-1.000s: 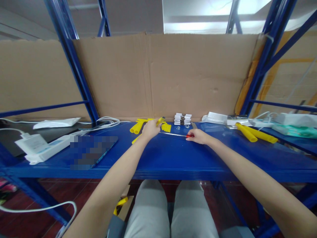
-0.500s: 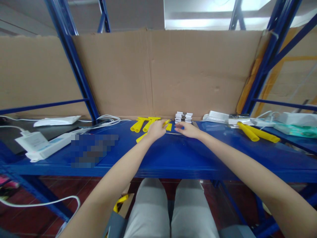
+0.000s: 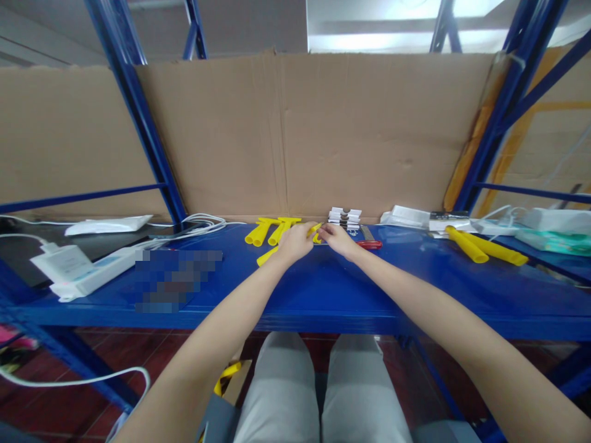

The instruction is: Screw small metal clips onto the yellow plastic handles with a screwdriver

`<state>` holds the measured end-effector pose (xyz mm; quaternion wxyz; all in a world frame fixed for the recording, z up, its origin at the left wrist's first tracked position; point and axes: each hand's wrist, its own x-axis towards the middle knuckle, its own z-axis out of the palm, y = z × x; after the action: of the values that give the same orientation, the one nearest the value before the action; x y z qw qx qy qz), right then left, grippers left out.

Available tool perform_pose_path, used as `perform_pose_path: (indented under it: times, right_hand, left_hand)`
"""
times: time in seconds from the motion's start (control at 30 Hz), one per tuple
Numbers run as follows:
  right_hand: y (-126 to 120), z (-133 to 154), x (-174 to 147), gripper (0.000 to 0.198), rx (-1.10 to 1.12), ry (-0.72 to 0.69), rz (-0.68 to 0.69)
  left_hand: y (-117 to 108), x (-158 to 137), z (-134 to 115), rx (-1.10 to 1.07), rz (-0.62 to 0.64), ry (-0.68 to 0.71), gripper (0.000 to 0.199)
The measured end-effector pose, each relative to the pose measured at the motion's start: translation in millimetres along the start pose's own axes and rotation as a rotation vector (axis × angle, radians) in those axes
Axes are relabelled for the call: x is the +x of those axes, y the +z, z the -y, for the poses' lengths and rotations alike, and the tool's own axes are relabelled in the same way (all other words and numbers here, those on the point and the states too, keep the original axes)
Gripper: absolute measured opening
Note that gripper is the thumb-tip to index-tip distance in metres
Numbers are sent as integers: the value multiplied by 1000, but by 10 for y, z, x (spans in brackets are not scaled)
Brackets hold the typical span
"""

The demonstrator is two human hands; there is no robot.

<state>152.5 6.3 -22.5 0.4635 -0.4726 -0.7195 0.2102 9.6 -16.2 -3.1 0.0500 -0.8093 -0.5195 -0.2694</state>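
Observation:
A small yellow piece (image 3: 314, 230) sits between my two hands near the back of the blue shelf; its exact kind is partly hidden by fingers. My left hand (image 3: 295, 243) is closed around it from the left. From the right, my right hand (image 3: 339, 239) pinches at the same piece, its fingertips close against my left fingers. Just right of the right wrist lies a red-handled tool (image 3: 370, 244). Beyond and left of my left hand are yellow T-shaped tubular pieces (image 3: 259, 232), and another yellow piece (image 3: 266, 256) pokes out beside the left wrist.
A stack of white and black items (image 3: 344, 218) stands behind my right hand. Two yellow tubes (image 3: 484, 247) lie at the right, by white boxes (image 3: 405, 217). At left are a power strip (image 3: 99, 271) and coiled white cables (image 3: 201, 223). A cardboard panel (image 3: 323, 135) closes the back.
My right hand has moved left, from apart with loosely curled fingers to meeting the yellow piece at my left hand. The red handle now shows beside the right wrist.

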Motion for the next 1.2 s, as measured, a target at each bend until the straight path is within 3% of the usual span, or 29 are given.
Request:
perform_pose_path:
  times: [0.43, 0.63, 0.77, 0.87, 1.07, 1.2]
  right_hand:
    - [13, 59, -67, 11, 271, 54, -111]
    - [-107, 39, -37, 8, 232, 73, -106]
    - [-409, -78, 83, 14, 28, 101, -138]
    - [-669, -193, 189, 17, -179, 212, -167]
    - [-896, -396, 274, 22, -808, 257, 8]
    - [-864, -478, 320, 27, -992, 274, 139]
  left_hand:
    - [-29, -24, -55, -4, -13, 0, 39]
    - [-87, -18, -7, 10, -49, -46, 40]
    - [-110, -9, 71, 15, -79, -91, 40]
    - [-116, -11, 84, 13, -73, -104, 40]
    - [-112, -29, 35, 31, -47, -90, 41]
    - [-103, -36, 30, 30, -37, -85, 40]
